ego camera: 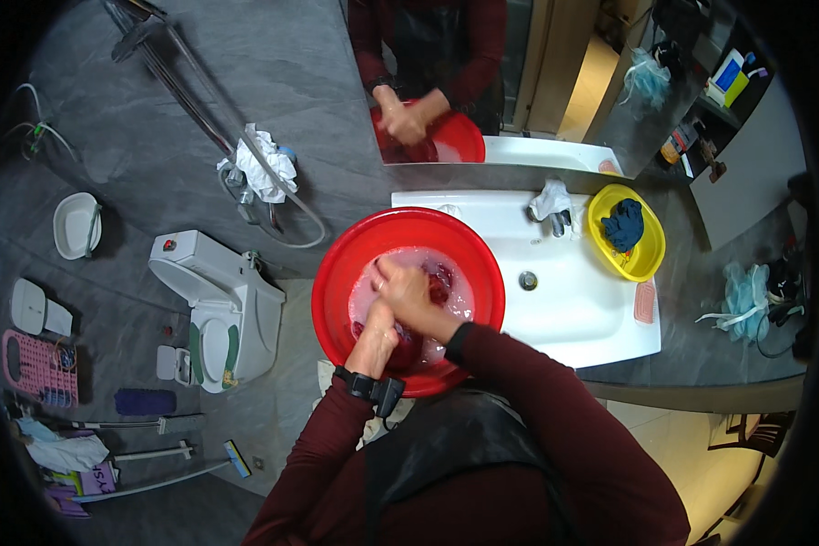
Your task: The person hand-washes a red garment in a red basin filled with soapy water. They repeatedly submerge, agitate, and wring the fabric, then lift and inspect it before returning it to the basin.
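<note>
A large red plastic basin (334, 266) rests over the left end of the white sink, with cloudy, sudsy pinkish water (420, 258) inside. Wet dark red cloth (439, 285) lies partly under the water. My right hand (409, 292), slightly blurred, crosses over my left, its fingers curled on the cloth. My left hand (375, 334) is pressed against it from below and also grips the cloth, its fingers mostly hidden. In the mirror (437, 82) both hands appear joined above the basin, with dark red cloth beneath them.
Right of the basin are the white sink (573, 314), a faucet (557, 220) draped with white cloth, a yellow basin (594, 225) holding dark blue cloth, and a pink soap dish (645, 302). A shower hose (280, 170) and a toilet (259, 321) stand left.
</note>
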Motion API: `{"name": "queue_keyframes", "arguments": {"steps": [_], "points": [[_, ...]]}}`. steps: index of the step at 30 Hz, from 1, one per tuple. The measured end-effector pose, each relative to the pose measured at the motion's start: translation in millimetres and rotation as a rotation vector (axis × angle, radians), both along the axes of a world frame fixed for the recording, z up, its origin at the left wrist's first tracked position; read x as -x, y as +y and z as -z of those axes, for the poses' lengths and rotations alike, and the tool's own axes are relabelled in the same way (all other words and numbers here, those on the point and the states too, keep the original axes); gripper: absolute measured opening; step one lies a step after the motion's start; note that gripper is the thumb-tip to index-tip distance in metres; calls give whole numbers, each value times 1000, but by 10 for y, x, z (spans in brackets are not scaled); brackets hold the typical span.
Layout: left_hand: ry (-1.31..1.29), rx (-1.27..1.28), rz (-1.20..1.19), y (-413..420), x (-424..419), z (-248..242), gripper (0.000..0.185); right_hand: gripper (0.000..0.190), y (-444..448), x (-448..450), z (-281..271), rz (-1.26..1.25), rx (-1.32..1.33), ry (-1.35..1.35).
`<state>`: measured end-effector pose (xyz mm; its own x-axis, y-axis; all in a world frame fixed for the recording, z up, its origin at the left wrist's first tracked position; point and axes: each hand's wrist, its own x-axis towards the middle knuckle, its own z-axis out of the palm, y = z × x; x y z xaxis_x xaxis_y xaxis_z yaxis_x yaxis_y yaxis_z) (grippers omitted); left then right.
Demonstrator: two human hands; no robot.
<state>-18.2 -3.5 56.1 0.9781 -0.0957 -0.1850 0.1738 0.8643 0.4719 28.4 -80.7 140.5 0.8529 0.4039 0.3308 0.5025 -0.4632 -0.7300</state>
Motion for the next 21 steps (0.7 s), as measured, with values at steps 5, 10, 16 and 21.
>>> {"name": "queue_keyframes", "arguments": {"steps": [5,10,16,21], "points": [[28,10,-159,-112,42,70,38,29,-158,145,98,-156,2,-51],[503,-478,-151,-142,369,-1248,41,31,-571,-1007,-95,-351,-94,205],[43,-1047,-185,-167,477,-1546,49,27,-635,-990,-820,-1263,-111,523],[212,-975,79,-207,440,-1812,39,55,-609,-989,-909,-1230,-361,676]]}}
